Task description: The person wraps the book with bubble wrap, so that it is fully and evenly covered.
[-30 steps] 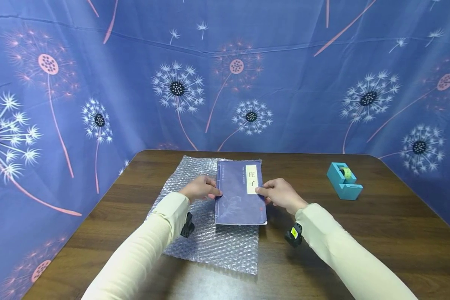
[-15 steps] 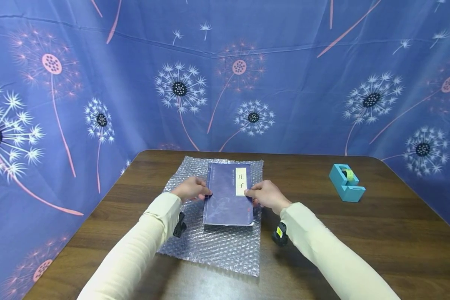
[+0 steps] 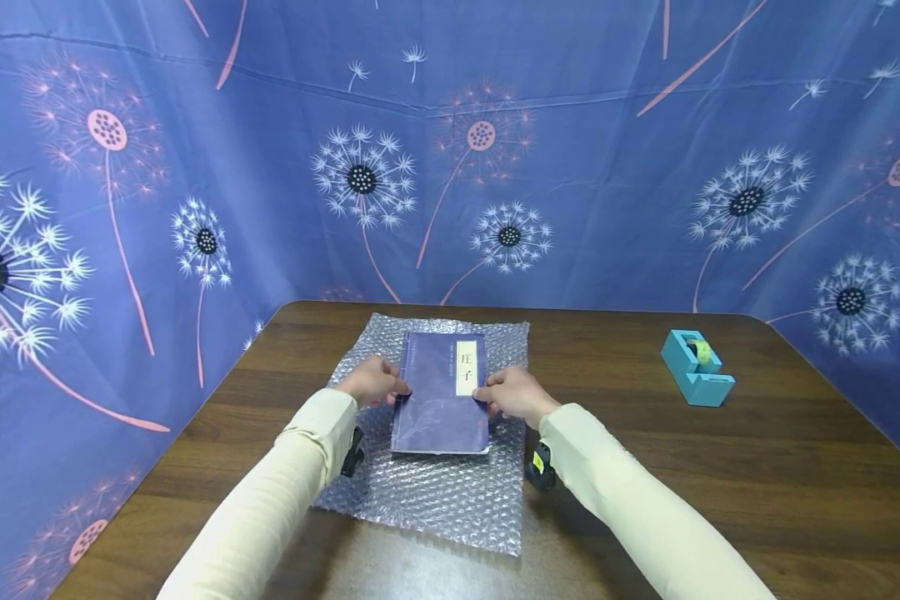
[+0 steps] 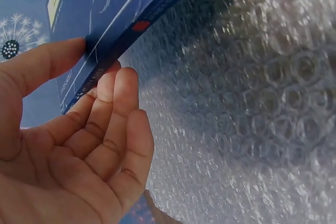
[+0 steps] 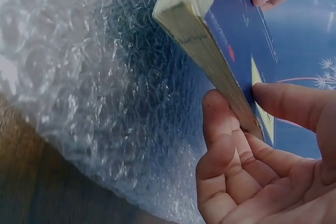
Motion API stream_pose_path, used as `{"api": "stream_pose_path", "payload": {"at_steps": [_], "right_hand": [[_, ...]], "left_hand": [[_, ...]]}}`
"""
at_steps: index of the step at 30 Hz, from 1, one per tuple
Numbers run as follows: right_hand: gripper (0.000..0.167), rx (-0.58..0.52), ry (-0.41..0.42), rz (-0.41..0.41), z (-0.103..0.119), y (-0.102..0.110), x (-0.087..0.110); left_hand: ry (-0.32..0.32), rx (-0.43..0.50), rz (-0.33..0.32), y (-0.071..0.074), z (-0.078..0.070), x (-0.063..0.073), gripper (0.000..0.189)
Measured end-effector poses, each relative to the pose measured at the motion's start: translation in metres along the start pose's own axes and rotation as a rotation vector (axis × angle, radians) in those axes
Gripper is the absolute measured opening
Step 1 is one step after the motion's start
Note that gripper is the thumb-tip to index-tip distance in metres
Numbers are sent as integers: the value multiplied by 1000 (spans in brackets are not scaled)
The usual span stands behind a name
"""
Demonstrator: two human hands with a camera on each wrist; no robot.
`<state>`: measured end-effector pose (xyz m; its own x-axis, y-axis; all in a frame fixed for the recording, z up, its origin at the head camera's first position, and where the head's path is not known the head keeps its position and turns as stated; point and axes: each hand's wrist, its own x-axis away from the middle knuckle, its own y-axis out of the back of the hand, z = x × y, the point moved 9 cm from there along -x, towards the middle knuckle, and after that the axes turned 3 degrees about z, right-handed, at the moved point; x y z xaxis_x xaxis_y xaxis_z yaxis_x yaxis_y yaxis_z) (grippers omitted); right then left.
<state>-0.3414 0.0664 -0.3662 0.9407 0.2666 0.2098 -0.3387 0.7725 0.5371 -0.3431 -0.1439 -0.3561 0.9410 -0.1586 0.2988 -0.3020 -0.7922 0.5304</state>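
A dark blue paperback book (image 3: 441, 417) with a cream title label is held level above a sheet of bubble wrap (image 3: 450, 500). My left hand (image 3: 375, 382) pinches its spine edge, thumb on the cover and fingers beneath, as the left wrist view shows. On the opposite side my right hand (image 3: 517, 393) pinches the page edge the same way, its thumb beside the label. In the right wrist view the book's worn page block (image 5: 205, 51) faces the camera, one corner curled. A shadowed gap shows between the book and the bubble wrap (image 4: 252, 103).
A turquoise tape dispenser (image 3: 696, 371) with a yellow-green roll stands at the right of the brown wooden table (image 3: 607, 350). Behind the table hangs a blue curtain (image 3: 592, 167) with a dandelion print, which also covers the left side.
Both hands have carried the book to the left, from partly over the wrap's right edge to above its middle. The bubble wrap and tape dispenser have stayed in place.
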Motion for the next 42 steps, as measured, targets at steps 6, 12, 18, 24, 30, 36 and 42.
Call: {"api": "stream_pose_path", "payload": {"at_steps": [6,12,18,24,30,36,42], "right_hand": [[14,-32,-5,9,1,-8,-4],[14,-20,-14,16,0,-13,-7],[20,4,-12,21,-2,-17,-9],[39,38,-16,51,-1,-18,-9],[39,72,-26,81,0,-19,-7],[33,201,-15,57,5,-14,-1],[38,283,-4,-5,7,-7,3]], "left_hand": [[9,-90,-31,5,6,-2,43],[31,-195,-51,8,12,-5,30],[36,-249,-71,6,11,-3,14],[34,-295,-77,5,10,-2,11],[52,-269,-69,4,13,0,20],[54,-229,-72,5,13,4,45],[38,-316,-80,7,10,8,44]]}}
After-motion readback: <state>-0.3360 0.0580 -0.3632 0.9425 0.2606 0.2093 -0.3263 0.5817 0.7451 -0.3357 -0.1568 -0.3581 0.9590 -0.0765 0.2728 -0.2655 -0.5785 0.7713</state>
